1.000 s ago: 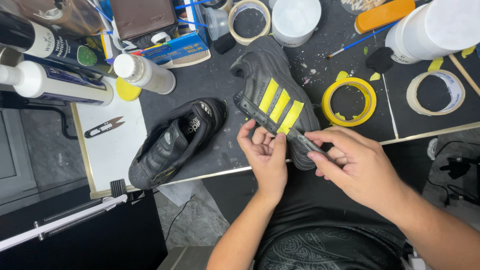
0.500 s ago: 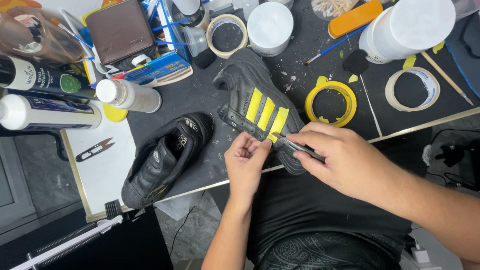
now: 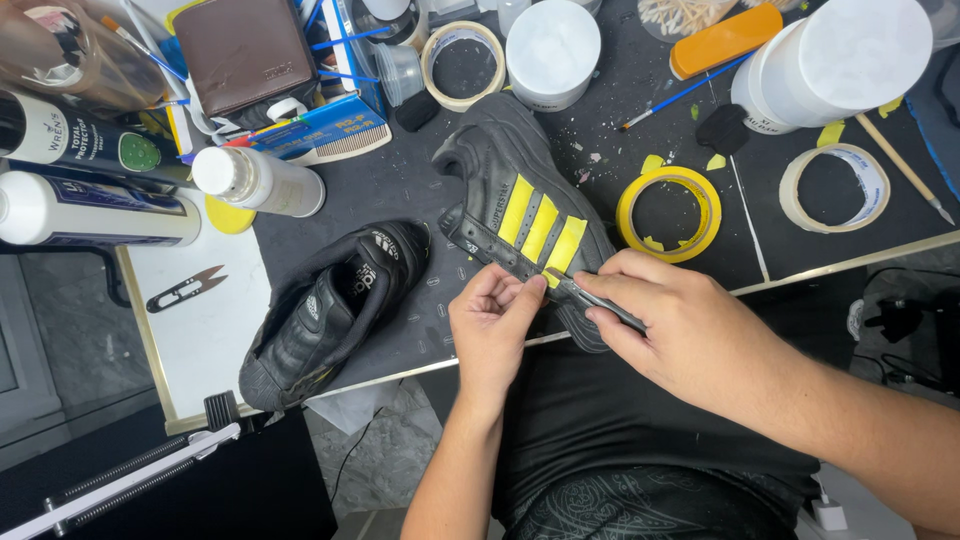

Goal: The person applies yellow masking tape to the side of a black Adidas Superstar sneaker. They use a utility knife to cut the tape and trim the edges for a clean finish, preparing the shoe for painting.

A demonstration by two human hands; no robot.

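Black sneaker w/ three yellow-taped stripes lies on its side at table's front edge, toe toward 5 o'clock, heel toward 11. Second black sneaker sits at its 8 o'clock, apart, opening up.

Left hand: fingertips pinched closed on the sneaker's lace-row edge, just below the stripes. Right hand: closed around a thin dark knife-like tool, tip at the lower end of the nearest yellow stripe; blade type too small to tell.

Judgement: step looks like trimming masking tape along stripe edge. To do it well: keep left pinch close to the tip so leather stays taut; hold tool low and shallow, light pressure, follow stripe border so only tape is cut; keep left fingertips out of the cut line.

Nearby: yellow tape roll at 3 o'clock of sneaker, pale tape roll further right, thread snips at 9 o'clock on white board.
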